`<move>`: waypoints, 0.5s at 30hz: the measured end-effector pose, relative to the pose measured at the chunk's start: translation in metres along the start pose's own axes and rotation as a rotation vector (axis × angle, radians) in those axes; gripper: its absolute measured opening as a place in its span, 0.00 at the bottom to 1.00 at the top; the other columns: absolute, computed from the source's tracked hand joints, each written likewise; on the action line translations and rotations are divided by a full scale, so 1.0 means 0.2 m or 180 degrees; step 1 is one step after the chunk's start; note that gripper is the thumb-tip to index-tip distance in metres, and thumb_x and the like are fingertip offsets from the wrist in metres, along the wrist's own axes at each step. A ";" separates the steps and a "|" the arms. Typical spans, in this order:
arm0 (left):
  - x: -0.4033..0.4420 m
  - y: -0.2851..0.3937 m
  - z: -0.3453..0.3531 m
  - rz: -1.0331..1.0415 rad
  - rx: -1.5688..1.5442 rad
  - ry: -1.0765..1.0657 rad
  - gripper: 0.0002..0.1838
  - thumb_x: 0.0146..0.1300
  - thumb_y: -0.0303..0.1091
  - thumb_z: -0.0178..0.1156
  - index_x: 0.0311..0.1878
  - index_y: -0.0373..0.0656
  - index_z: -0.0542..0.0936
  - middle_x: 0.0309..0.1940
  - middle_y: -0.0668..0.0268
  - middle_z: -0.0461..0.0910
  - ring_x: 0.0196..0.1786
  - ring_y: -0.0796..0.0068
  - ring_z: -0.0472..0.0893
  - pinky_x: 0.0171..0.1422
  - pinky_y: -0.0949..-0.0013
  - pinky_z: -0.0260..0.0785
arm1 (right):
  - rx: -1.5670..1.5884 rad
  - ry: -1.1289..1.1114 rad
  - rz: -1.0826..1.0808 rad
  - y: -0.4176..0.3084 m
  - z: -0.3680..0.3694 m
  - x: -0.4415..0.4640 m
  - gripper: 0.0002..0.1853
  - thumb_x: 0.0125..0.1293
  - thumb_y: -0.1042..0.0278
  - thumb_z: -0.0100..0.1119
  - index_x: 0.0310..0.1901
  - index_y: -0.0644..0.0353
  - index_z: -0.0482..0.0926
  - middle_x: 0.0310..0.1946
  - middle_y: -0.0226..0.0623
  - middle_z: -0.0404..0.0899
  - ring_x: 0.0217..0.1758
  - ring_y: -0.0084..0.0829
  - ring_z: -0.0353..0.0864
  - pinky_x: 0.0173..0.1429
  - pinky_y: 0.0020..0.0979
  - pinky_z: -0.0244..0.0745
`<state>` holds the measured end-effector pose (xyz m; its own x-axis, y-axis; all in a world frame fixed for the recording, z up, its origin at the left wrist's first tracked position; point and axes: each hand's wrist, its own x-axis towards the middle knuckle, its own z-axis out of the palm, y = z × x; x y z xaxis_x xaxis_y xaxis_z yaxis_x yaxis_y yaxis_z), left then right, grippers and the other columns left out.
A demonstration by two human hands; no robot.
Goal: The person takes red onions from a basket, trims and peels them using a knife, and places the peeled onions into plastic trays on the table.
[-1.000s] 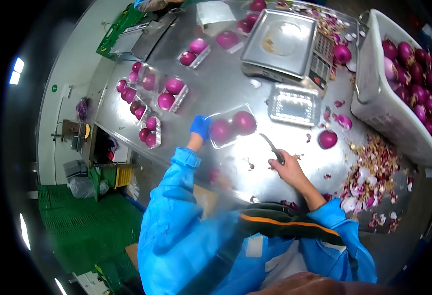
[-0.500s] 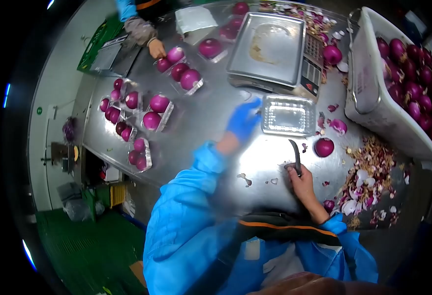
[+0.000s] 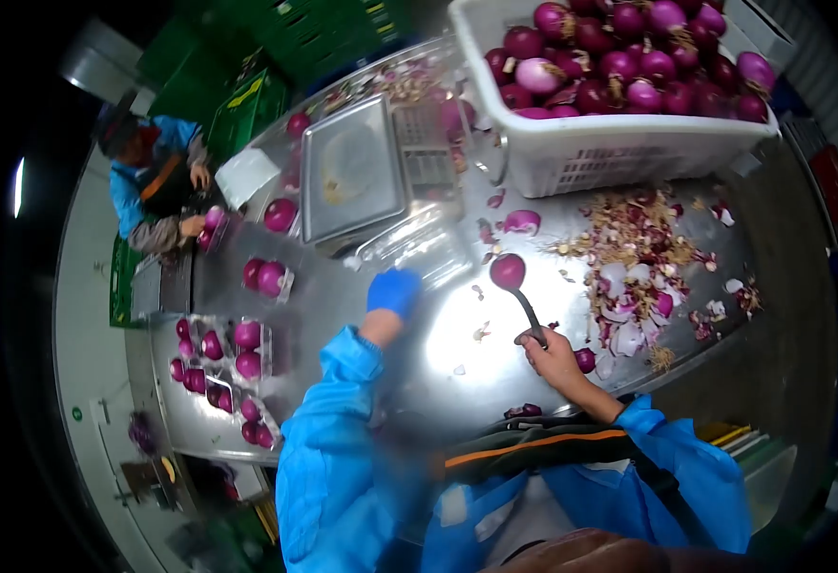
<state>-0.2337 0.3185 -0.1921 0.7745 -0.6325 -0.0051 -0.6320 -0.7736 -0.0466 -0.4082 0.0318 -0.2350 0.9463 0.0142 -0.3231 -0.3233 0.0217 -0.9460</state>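
"Where's the clear plastic tray (image 3: 429,250)?"

"Near the middle of the counter (image 3: 448,392), just on the near side of the weighing scale (image 3: 347,167). I see no onion in it, so I'd call that one unfilled."

"And the left hand (image 3: 393,292)?"

"Blue-gloved, right at the tray's near edge. It's blurred, so I can't tell whether that grip is spread or pinching the rim."

"The right?"

"The bare right hand (image 3: 553,359) has its grip wrapped around the handle of a curved knife (image 3: 531,320). The blade points to the far side, up to a loose red onion (image 3: 507,270) right of the tray. I can't tell whether they touch."

"What looks done?"

"Several loaded trays (image 3: 267,349) stand along the left of the counter, red onions in them. At the far left, a co-worker's hand (image 3: 193,226) is at another pair of onions."

"What's left?"

"Plenty, I'd judge. The white crate (image 3: 629,158) at the far right is heaped with red onions, roots hanging from some. On its near side, a wide heap of peelings (image 3: 629,286) suggests a good many are already trimmed."
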 end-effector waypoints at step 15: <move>0.37 0.98 -0.38 0.1792 -0.1822 0.0160 0.21 0.60 0.44 0.66 0.52 0.41 0.81 0.40 0.56 0.81 0.40 0.54 0.79 0.45 0.58 0.71 | 0.0739 0.1779 -0.0136 0.03 -0.64 -0.01 0.05 0.72 0.68 0.56 0.41 0.61 0.76 0.21 0.24 0.69 0.16 0.16 0.64 0.18 0.22 0.59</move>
<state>-0.3024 0.1177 -0.1251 0.3424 -0.9240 0.1703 -0.8528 -0.2296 0.4691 -0.4109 -0.0965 -0.2430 0.7981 -0.5173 -0.3088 -0.2186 0.2290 -0.9486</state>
